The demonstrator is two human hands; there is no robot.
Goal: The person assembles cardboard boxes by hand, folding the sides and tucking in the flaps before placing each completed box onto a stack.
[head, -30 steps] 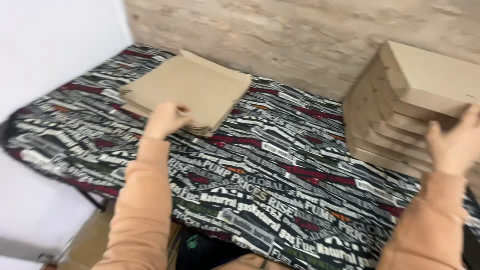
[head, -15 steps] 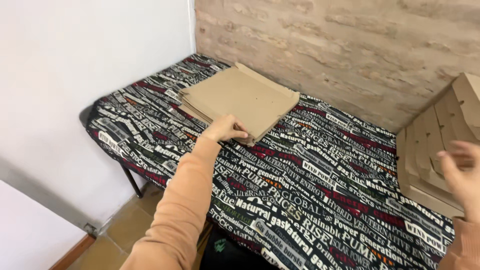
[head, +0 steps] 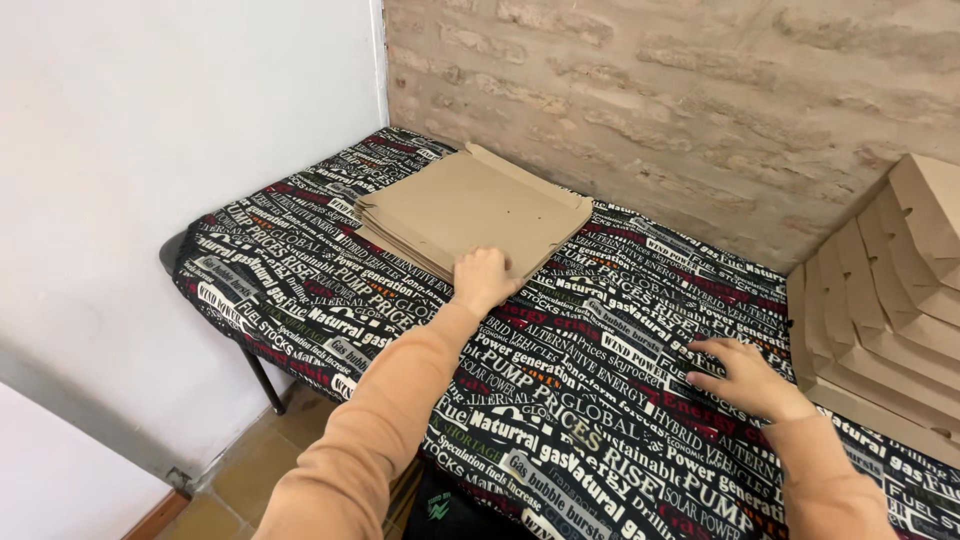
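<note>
The left hand (head: 484, 280) is curled over the near edge of a stack of flat cardboard sheets (head: 472, 208), fingers tucked at the corner nearest the person, as if gripping the top sheet or two; whether it has actually pinched one free of the pile cannot be told from this angle. The right hand (head: 745, 378) lies open and flat on the tablecloth (head: 560, 420), fingers spread, holding nothing (it looks like a bracing hand, steadying the body while the other arm reaches far across). Both arms wear peach-coloured long sleeves (head: 375, 440).

The flat stack sits toward the far left corner of the table, close to the stone wall (head: 680, 90) and well apart from the right hand. Its sheets are plain brown, unfolded box blanks with creased flaps along the far and right edges and a few small holes in the top face; the layers are slightly fanned at the left side, so the edges are easy to catch.

At the right edge, just beside the right hand, leans a stepped pile of folded cardboard boxes (head: 890, 300), the same brown. The tablecloth is black with dense white and red lettering. A white wall (head: 150, 150) stands to the left, with tiled floor (head: 250, 470) below.
</note>
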